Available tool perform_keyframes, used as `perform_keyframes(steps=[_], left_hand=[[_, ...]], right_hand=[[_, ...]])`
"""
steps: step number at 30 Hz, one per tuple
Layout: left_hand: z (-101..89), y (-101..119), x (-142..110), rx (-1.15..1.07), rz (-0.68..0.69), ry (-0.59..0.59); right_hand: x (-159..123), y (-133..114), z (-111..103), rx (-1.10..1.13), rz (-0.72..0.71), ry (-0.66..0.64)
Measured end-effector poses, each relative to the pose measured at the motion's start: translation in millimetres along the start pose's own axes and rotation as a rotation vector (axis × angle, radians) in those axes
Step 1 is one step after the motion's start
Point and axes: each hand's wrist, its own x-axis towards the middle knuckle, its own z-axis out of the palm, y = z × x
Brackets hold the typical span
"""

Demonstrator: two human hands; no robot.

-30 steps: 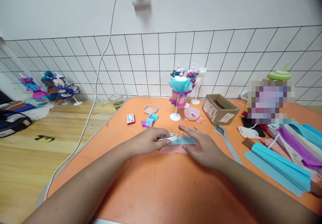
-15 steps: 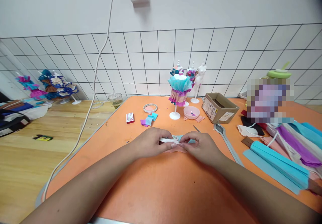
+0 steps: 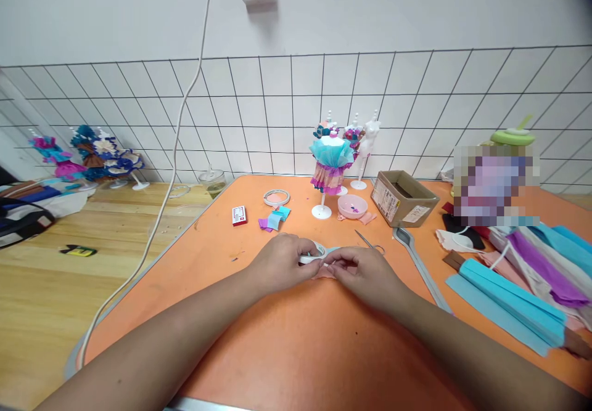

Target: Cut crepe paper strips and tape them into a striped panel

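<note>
My left hand [image 3: 283,264] is closed around a roll of white tape [image 3: 307,259], its ring tilted so part of the opening shows. Close against it, my right hand [image 3: 370,272] is closed, its thumb and finger pinched at the edge of a piece of pink crepe paper [image 3: 326,272]. The fingers partly cover the pink piece, and whether tape lies on it I cannot tell. A bit of light blue paper [image 3: 332,252] shows just behind the fingertips. Thin scissors [image 3: 364,239] lie beyond my right hand.
Behind my hands stand a dress form in a blue and purple paper dress [image 3: 330,161], a pink bowl [image 3: 352,207] and a cardboard box [image 3: 403,198]. A tape ring [image 3: 276,198], paper scraps [image 3: 275,220] and a small red-white box [image 3: 239,215] lie left. Folded crepe paper [image 3: 513,300] lies right.
My hands have drawn closer together over the pink paper. The tape roll has tilted so more of its ring shows, and more of the scissors is visible.
</note>
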Motion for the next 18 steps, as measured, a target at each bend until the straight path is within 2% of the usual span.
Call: perform_keyframes(steps=[3, 5, 7, 9, 10, 12, 14, 16, 18], left_hand=[[5.6, 0.8, 2.0, -0.168, -0.027, -0.011], [3.8, -1.5, 5.2, -0.303, -0.071, 0.028], [-6.2, -8.3, 8.7, -0.357, -0.116, 0.148], [-23.9, -18.7, 10.6, -0.338, -0.158, 0.276], [-34.0, -24.3, 10.5, -0.286, -0.192, 0.282], [-52.3, -34.6, 8.8, -0.125, -0.248, 0.179], [-62.4, -42.6, 6.4, 0.130, -0.307, 0.185], [-61.7, -49.3, 5.3, 0.376, -0.363, 0.155], [-53.3, -55.6, 6.2, 0.515, -0.454, 0.064]], right_hand=[[-1.2, -1.2, -1.2, -0.065, -0.087, 0.064], [-3.9, -3.8, -2.4, -0.111, -0.231, 0.110], [-7.2, -6.3, -3.9, -0.128, -0.400, 0.104], [-8.8, -6.2, -6.4, -0.135, -0.502, 0.108], [-8.4, -4.7, -8.2, -0.156, -0.505, 0.135], [-4.7, 2.0, -12.3, -0.238, -0.429, 0.257], [1.4, 12.7, -15.8, -0.373, -0.324, 0.402], [7.6, 24.6, -17.9, -0.503, -0.256, 0.474], [11.7, 34.3, -18.8, -0.571, -0.205, 0.431]])
